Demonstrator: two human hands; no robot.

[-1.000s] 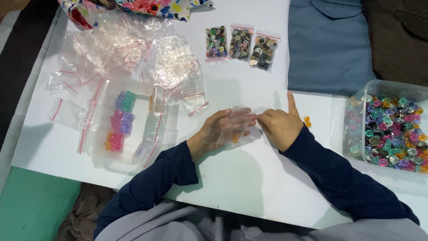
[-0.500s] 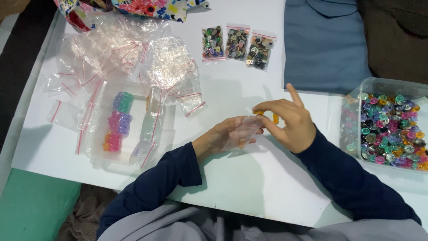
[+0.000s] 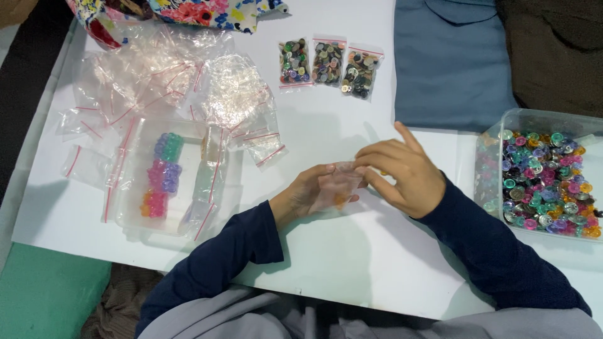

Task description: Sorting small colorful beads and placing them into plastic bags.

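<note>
Head view: at frame centre the left hand point(image 3: 312, 194) cups a small clear zip bag point(image 3: 338, 188) while the right hand point(image 3: 402, 171) pinches its top edge, fingers narrow. A clear tub of coloured buttons point(image 3: 545, 174) sits at right; three filled bags point(image 3: 328, 64) lie at upper centre.

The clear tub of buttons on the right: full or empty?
Nearly full: the clear tub is heaped with multicoloured buttons across its whole floor.

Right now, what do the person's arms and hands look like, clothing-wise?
Both hands, the left hand and the right hand, are bare, with no gloves showing. Both arms wear long dark navy sleeves reaching the wrists, over a grey garment at the body.
</note>
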